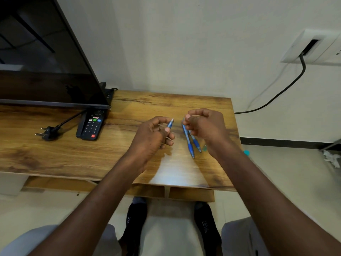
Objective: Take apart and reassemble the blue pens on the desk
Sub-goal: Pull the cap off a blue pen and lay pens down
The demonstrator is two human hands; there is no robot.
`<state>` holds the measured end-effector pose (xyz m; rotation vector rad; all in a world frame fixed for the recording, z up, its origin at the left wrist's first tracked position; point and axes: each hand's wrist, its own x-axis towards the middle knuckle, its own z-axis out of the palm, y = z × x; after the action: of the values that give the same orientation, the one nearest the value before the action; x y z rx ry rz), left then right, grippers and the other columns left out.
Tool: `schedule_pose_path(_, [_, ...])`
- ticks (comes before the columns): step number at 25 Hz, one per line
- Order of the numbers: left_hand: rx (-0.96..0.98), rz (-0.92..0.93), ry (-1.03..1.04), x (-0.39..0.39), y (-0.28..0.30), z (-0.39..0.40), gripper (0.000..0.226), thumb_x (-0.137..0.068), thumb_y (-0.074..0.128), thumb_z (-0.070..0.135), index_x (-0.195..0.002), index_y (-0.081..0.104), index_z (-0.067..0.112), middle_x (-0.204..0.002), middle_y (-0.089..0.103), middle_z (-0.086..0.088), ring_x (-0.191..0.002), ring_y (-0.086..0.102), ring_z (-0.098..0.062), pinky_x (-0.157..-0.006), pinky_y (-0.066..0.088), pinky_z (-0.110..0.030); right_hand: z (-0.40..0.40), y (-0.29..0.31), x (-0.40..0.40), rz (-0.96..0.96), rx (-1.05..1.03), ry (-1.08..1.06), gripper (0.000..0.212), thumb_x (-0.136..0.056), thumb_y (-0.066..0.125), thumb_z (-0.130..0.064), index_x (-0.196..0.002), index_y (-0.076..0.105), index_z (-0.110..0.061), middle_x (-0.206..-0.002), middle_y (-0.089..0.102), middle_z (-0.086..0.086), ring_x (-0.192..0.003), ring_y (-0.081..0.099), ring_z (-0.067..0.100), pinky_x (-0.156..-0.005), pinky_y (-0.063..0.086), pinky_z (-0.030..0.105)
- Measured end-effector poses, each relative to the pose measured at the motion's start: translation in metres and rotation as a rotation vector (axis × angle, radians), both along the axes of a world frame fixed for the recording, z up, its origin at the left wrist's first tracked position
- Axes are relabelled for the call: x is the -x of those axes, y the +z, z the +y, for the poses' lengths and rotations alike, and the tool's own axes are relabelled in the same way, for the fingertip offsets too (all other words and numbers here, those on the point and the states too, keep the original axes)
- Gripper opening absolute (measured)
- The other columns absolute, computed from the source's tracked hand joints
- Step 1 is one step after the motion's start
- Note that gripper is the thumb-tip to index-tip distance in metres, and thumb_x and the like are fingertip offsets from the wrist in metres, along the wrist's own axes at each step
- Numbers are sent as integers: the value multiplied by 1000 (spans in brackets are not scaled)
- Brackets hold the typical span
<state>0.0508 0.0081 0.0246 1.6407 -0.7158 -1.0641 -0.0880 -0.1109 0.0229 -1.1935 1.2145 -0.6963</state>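
My left hand point(154, 135) grips a short blue pen part point(170, 124) with a pale tip that sticks out above my thumb. My right hand point(204, 124) is curled, and its thumb and fingertips pinch the upper end of a thin blue piece point(183, 124). Two whole blue pens point(190, 145) lie side by side on the wooden desk point(129, 111) below my right hand, tips towards me. Both hands hover apart above the desk. A small teal piece point(204, 149) lies by my right wrist.
A black remote control point(91, 126) lies left of my hands, beside a loose black plug point(47, 133) and its cable. A large dark screen point(46, 61) stands at the back left. The desk's right edge is close to my right arm.
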Motion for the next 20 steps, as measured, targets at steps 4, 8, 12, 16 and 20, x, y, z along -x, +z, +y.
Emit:
schedule_pose_path(4, [-52, -225, 67, 2, -14, -8, 16, -101, 67, 12, -115, 72, 16, -100, 76, -5, -90, 72, -16, -68, 56, -22, -25, -12, 12, 431, 431, 41, 5, -88, 84, -26, -92, 83, -24, -87, 79, -8, -86, 73, 8, -80, 60, 34])
schedule_pose_path(8, [-86, -382, 76, 4, -25, -17, 14, -96, 73, 15, -109, 77, 16, -97, 75, -3, -96, 70, -21, -87, 60, -42, -34, -24, 12, 655, 516, 114, 7, -92, 81, -27, -98, 84, -24, -96, 80, -7, -91, 71, 11, -80, 61, 37])
schedule_pose_path(12, [-114, -496, 64, 10, -27, -27, 15, -95, 74, 16, -111, 76, 16, -98, 73, 0, -93, 67, -16, -77, 53, -32, -30, -34, 7, 796, 534, 168, 4, -92, 81, -27, -95, 82, -25, -89, 77, -7, -84, 70, 13, -73, 61, 38])
schedule_pose_path(16, [-141, -604, 27, 15, -31, -28, 18, -95, 75, 16, -113, 74, 16, -97, 72, 2, -86, 63, -10, -62, 41, -21, -30, -36, 6, 808, 542, 207, 5, -92, 80, -27, -96, 81, -24, -89, 76, -7, -82, 70, 13, -73, 61, 39])
schedule_pose_path(20, [-152, -706, -7, 17, -36, -27, 23, -95, 76, 15, -118, 74, 15, -104, 74, -2, -88, 64, -12, -65, 42, -22, -32, -29, 7, 679, 550, 153, 7, -94, 77, -19, -92, 80, -25, -85, 72, -12, -82, 68, 9, -73, 60, 34])
